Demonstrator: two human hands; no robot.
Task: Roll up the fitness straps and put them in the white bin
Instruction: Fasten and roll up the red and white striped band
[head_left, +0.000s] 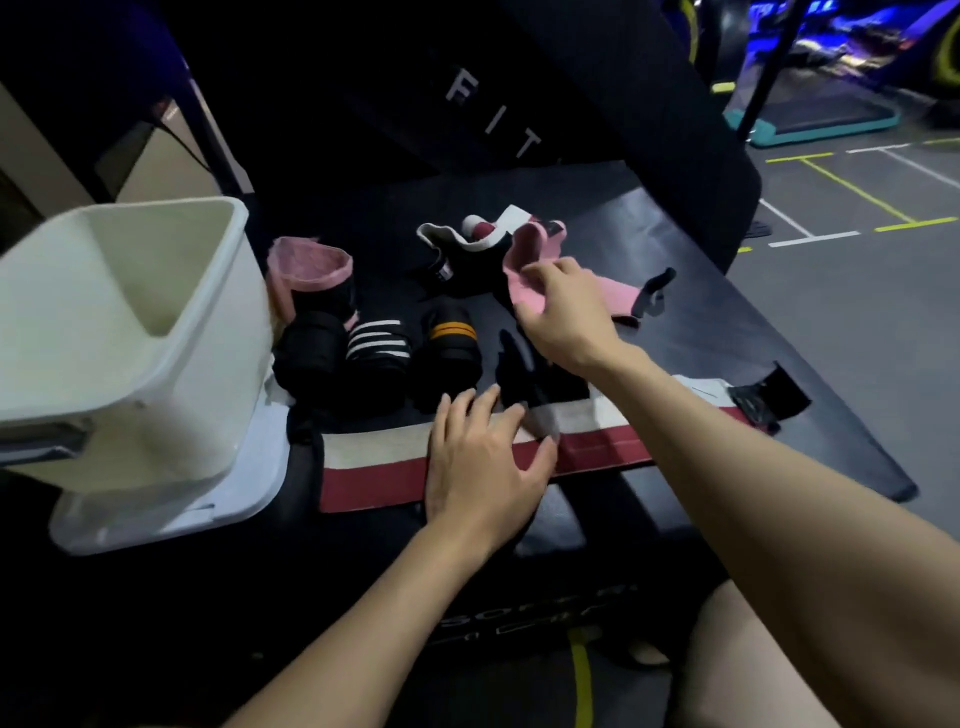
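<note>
Left hand (480, 457) flat on the white-and-maroon strap (374, 460), fingers straight and spread, pinning it where it lies stretched along the near edge of the black bench pad (701, 332). Right hand (563, 312) is out toward the middle of the pad, fingers curled onto the pink strap (618, 299), and it looks like a pinch on the crumpled end, though the fingertips are partly hidden, so the hold is hard to judge. Behind the pink one sits a loose tangle, a white-and-black strap (457, 247) near the far edge. Along the left side, already rolled up: a pink-topped roll (311, 280), a plain black roll (306, 353), a white-striped roll (376, 345) and an orange-striped roll (449, 343), all clustered just beside the white bin (156, 332), which stands at the pad's left end on a white lid or tray (244, 483). The bin looks empty from this angle. So my read: the rolling stage is midway, with three straps loose and nothing binned yet. The next move calls for choosing one strap, flattening it, and winding it tight from one end, with the fastening tab (769, 397) at the long strap's right end last to close it.
</note>
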